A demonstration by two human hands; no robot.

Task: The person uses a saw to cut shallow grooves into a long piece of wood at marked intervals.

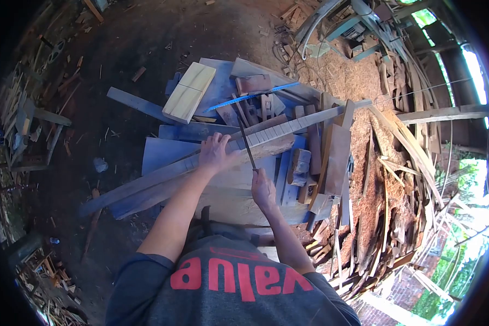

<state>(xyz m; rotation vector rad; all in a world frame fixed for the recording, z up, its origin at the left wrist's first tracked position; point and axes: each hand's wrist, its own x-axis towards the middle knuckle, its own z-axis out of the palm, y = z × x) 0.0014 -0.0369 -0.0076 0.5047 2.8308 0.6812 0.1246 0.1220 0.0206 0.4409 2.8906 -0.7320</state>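
My left hand [217,154] lies over a long grey wooden beam [323,116], its fingers bent over the far edge and the thumb pointing right. Several thin, evenly spaced lines run across the beam's top to the right of this hand. A fist is closed round the near end of a narrow dark hand saw [246,140]; this is my right hand [263,189], on the near side of the beam. Seen almost edge-on, the saw crosses the beam just right of my left hand. Its handle is mostly hidden in the fist.
Beyond the beam lie a pale wooden block [190,92], a blue curved strip [252,96] and a wooden hand plane [267,107]. Worn wood blocks [299,167] sit to the right on the bench. Sawdust [337,70] and offcuts cover the ground at right.
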